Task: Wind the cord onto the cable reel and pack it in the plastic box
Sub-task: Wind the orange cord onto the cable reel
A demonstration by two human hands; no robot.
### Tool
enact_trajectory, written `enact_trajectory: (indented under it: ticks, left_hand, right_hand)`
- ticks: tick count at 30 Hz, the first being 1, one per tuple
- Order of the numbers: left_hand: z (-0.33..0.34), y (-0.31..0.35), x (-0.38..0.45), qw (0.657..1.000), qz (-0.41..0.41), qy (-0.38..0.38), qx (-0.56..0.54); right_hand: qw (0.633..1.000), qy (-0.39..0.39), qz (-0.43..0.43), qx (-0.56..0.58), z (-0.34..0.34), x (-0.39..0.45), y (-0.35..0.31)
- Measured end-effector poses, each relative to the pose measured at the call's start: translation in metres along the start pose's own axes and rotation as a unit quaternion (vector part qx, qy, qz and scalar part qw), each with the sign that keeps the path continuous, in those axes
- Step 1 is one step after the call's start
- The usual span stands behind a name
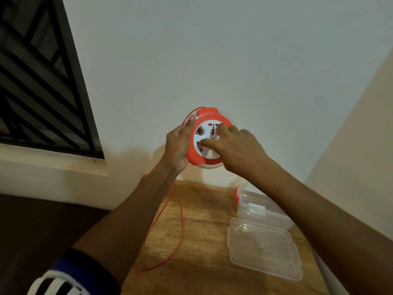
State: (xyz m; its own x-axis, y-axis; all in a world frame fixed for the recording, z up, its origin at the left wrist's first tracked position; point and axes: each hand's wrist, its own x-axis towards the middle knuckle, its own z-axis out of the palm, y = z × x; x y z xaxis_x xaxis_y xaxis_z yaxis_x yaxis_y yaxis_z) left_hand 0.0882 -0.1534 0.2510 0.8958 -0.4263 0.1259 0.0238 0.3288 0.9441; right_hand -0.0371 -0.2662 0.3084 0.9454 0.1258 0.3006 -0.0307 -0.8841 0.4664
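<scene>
I hold a round orange-and-white cable reel [204, 120] up in front of the wall, above the table. My left hand [178, 143] grips its left rim, fingers wrapped round the edge. My right hand [231, 145] rests its fingertips on the white socket face of the reel. An orange cord [180, 220] hangs from the reel's left side, runs down past my left wrist and loops over the wooden table [197, 262]. A clear plastic box [255, 211] with an orange clasp stands open at the table's right, partly hidden by my right forearm.
The box's clear lid [263, 248] lies flat in front of the box. A barred window [38, 81] fills the upper left above a sill. Plain walls meet in a corner on the right. A dark floor lies left of the table.
</scene>
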Motion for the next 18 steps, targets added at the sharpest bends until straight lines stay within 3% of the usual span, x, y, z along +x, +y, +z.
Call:
enact_trajectory:
  ticks: [11,15,18]
  left_hand:
    - [-0.010,0.004,0.004,1.000,-0.011,-0.013,-0.018]
    - [-0.006,0.006,0.004,1.000,0.001,-0.009,-0.002]
    - [-0.003,0.009,0.006,1.000,0.005,0.005,-0.001]
  right_hand:
    - [0.992,-0.060,-0.087,-0.067,0.006,0.002,0.011]
    - [0.988,-0.066,-0.090,-0.107,0.008,0.006,0.012]
    - [0.995,-0.035,-0.068,-0.070,0.011,0.008,0.007]
